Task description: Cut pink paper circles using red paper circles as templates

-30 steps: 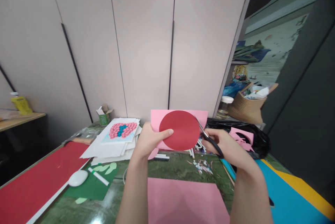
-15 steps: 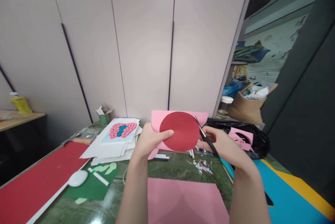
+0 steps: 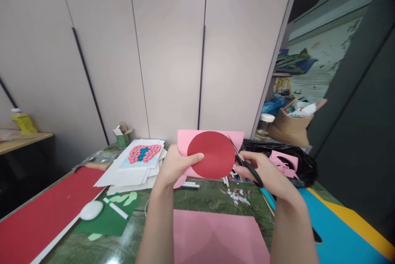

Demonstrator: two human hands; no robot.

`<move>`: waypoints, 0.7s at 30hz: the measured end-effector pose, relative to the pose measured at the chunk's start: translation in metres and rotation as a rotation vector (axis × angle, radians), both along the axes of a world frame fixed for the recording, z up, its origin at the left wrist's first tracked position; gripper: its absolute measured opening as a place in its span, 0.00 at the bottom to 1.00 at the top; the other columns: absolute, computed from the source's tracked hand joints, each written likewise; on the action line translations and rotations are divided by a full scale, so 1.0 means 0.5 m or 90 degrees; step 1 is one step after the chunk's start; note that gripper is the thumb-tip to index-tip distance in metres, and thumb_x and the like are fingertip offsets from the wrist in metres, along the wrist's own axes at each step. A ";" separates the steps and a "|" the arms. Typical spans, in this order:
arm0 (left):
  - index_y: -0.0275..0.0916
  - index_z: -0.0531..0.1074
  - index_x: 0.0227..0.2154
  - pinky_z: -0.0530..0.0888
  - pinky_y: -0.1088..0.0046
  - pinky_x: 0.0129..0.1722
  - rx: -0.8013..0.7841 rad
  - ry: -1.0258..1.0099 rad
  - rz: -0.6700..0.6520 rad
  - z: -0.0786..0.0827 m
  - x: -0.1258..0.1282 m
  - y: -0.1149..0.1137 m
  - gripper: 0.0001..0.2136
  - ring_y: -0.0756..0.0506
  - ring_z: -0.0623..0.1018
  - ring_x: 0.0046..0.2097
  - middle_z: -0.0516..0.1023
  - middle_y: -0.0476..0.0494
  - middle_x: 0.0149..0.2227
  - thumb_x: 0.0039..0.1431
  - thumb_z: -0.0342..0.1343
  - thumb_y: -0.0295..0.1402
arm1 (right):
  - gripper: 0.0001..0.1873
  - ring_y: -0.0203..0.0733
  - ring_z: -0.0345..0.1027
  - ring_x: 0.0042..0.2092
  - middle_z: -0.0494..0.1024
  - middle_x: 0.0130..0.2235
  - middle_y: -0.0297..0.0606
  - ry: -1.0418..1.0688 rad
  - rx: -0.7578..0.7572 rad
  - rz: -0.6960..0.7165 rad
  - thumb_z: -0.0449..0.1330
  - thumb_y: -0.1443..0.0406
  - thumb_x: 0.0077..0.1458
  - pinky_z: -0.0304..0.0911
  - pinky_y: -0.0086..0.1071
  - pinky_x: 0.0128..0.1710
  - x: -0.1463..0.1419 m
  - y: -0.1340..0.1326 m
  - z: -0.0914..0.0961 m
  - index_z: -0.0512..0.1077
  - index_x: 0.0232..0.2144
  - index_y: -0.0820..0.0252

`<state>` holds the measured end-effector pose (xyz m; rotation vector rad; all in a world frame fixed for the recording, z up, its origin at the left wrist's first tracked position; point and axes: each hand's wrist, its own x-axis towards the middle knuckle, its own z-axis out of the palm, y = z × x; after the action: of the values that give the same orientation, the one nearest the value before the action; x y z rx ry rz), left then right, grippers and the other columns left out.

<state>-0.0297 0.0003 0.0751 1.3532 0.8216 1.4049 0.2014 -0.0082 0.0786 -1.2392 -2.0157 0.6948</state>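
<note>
My left hand (image 3: 177, 166) grips a pink paper sheet (image 3: 182, 138) together with a red paper circle (image 3: 212, 153) that lies against its front. The thumb presses on the circle's left part; the fingers are hidden behind the paper. Black-handled scissors (image 3: 250, 169) are in my right hand (image 3: 262, 170), their blades at the right edge of the circle, over the pink sheet. Both papers are held up above the table. Below them, a larger pink sheet (image 3: 219, 235) lies flat.
Small paper scraps (image 3: 239, 197) lie beneath the scissors. On the left are a white mouse (image 3: 91, 210), a marker (image 3: 115, 208), green paper (image 3: 106, 223) and stacked white sheets (image 3: 129, 173). A black bag (image 3: 310, 169) and blue sheet (image 3: 333, 231) are on the right.
The scissors have shifted slightly, with their handles turned a little to the right. The papers have moved a touch to the left; my left hand keeps its hold.
</note>
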 end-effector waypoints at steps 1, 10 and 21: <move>0.32 0.76 0.34 0.75 0.64 0.37 0.000 0.000 0.000 0.000 0.000 0.000 0.17 0.37 0.77 0.40 0.79 0.35 0.37 0.39 0.64 0.33 | 0.17 0.31 0.48 0.23 0.59 0.21 0.28 -0.002 0.000 0.001 0.58 0.54 0.47 0.41 0.27 0.21 0.000 -0.001 0.001 0.59 0.20 0.60; 0.33 0.76 0.34 0.75 0.64 0.37 0.007 0.019 -0.014 -0.003 -0.004 0.001 0.15 0.38 0.77 0.39 0.79 0.37 0.37 0.40 0.64 0.33 | 0.16 0.31 0.45 0.24 0.54 0.21 0.26 0.013 -0.021 0.009 0.59 0.57 0.46 0.41 0.27 0.22 0.010 -0.002 -0.001 0.58 0.21 0.59; 0.33 0.75 0.36 0.75 0.66 0.36 0.006 0.054 -0.035 -0.001 -0.008 0.001 0.15 0.39 0.77 0.38 0.79 0.38 0.36 0.42 0.63 0.32 | 0.16 0.32 0.44 0.24 0.52 0.21 0.26 -0.025 -0.052 -0.018 0.60 0.56 0.45 0.42 0.26 0.22 0.024 -0.008 -0.001 0.59 0.21 0.59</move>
<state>-0.0337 0.0010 0.0747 1.4395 0.8277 1.3182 0.2133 -0.0122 0.0781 -1.3354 -2.0158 0.7511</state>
